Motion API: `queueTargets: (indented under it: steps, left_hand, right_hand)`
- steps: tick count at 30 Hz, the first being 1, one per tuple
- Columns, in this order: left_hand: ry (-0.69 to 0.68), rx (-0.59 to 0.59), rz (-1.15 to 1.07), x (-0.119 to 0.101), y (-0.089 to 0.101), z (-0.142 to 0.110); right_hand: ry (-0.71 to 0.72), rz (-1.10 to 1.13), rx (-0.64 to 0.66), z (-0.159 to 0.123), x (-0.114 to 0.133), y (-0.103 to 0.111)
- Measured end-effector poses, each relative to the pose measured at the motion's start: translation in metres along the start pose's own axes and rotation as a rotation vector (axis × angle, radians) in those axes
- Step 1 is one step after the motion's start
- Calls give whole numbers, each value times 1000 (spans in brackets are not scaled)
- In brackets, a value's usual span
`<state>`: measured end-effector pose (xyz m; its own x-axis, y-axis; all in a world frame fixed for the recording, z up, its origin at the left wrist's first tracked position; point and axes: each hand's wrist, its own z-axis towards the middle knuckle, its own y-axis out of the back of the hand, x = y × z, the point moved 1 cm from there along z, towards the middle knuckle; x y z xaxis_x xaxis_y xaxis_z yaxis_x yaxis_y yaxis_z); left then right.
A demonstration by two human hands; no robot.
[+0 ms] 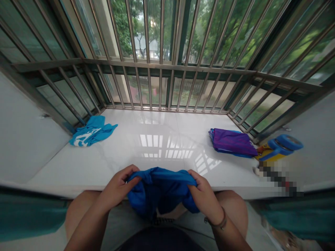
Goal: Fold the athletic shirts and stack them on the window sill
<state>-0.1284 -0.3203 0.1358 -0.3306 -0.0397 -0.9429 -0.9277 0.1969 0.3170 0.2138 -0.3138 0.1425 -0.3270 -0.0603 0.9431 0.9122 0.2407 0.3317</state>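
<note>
Blue cloth (169, 176), head view, lower centre of the frame: the piece is gathered loosely between two bare hands, its upper edge drawn into a shallow arch and its folds hanging below the front edge of the white ledge (125, 151). The left hand (120, 185) has thumb and forefinger closed on the upper left corner; the right hand (206, 194), with a bracelet (223, 223) at the wrist, pinches the upper right corner. The remaining fingers of each hand are partly hidden, and their exact position cannot be told.

Degree of completion, as judged from the state of the cloths: the purple cloth (232, 141), right of centre, lies flat in a compact, folded bundle and appears finished. The held piece is open and bunched, with no settled fold, so its arranging seems at an early stage. The light blue cloth (97, 126), left of the frame beside the metal bars (81, 104), lies crumpled with its white print uppermost, seemingly unarranged. A blue and yellow container (277, 148) stands near the purple bundle; the object before it is blurred.
</note>
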Motion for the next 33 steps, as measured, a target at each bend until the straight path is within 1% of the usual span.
queueTargets:
  steps: [2,4,8,11,12,13,14,15,17,18,19,20,21,23,25,27,29,31,33]
  left_hand:
    - [-32,-37,29,0,0,1]
    - [-55,-100,107,-1,2,4]
    - [-101,-271,313,-6,10,4]
    - [-87,-376,368,-13,15,1]
    - [-81,-390,356,-16,15,-1]
    - [-76,-380,334,-19,13,-3]
    - [-69,-341,307,-22,8,-4]
    - [-57,-266,278,-24,0,-6]
    - [-16,-32,217,-27,-27,-9]
    - [4,92,188,-26,-44,-11]
    - [15,193,163,-25,-63,-13]
    - [13,260,142,-23,-82,-14]
    - [4,289,127,-20,-99,-15]
    - [-26,279,100,-13,-127,-14]
    - [-40,247,65,-6,-142,-10]
    - [-22,195,61,-1,-141,-5]
    - [13,113,118,4,-128,1]
    - [32,-3,212,7,-106,4]
    - [22,-150,306,10,-77,4]
  right_hand:
    - [-42,77,-23,0,5,3]
    - [-69,116,-36,1,10,6]
    - [-70,69,-44,4,15,12]
    - [-85,20,-62,4,13,15]
    - [-98,15,-68,3,12,15]
    - [-114,16,-70,2,12,14]
    - [-133,21,-67,1,13,13]
    - [-153,30,-57,-1,14,10]
    - [-181,48,-21,-5,18,1]
    - [-178,50,-4,-7,21,-5]
    - [-168,49,13,-10,25,-11]
    - [-150,47,28,-13,28,-18]
    - [-129,46,39,-16,32,-23]
    - [-91,49,50,-22,41,-31]
    - [-69,62,53,-27,50,-33]
    - [-75,79,46,-31,60,-28]
    - [-100,92,24,-33,67,-17]
    - [-115,77,-35,-33,72,-3]
    - [-115,47,-122,-32,76,12]
